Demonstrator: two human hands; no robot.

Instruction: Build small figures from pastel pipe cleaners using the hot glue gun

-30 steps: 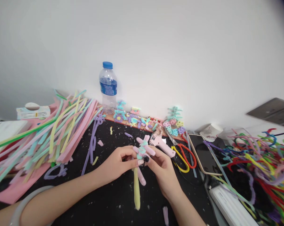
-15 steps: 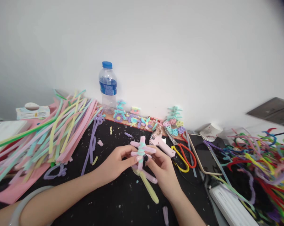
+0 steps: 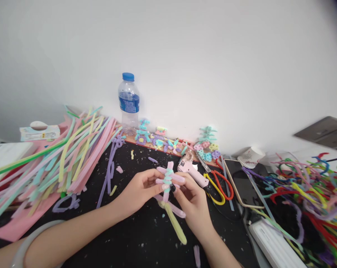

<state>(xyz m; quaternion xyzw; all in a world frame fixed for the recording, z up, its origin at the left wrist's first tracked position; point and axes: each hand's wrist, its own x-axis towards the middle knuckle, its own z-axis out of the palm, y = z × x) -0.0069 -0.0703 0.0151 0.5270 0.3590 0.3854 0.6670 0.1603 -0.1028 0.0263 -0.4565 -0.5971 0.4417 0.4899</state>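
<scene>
Between my two hands is a pipe-cleaner figure [image 3: 168, 176] of pale pink-lilac stems, bound with mint pipe cleaner around its middle. My left hand [image 3: 147, 186] pinches its left side with thumb and fingers. On the other side, my right hand [image 3: 192, 195] grips the right side, its dark-nailed thumb pressing near the mint wrap. Below the hands, a pale yellow pipe cleaner [image 3: 176, 225] and a lilac strip [image 3: 176, 209] stick out; whether they join the figure is hard to make out. Fingertips behind the figure are hidden.
A pink glue gun [image 3: 192, 172] and red-yellow scissors [image 3: 217, 182] lie right of my hands. Pastel pipe cleaners [image 3: 81, 156] pile up left. At the back stand a bottle [image 3: 128, 102] and small pipe-cleaner flowers [image 3: 171, 145]. A phone [image 3: 243, 184] and power strip [image 3: 274, 242] lie right.
Both hands keep their hold on the figure. The yellow pipe cleaner's lower end has swung slightly left and down. Otherwise little differs.
</scene>
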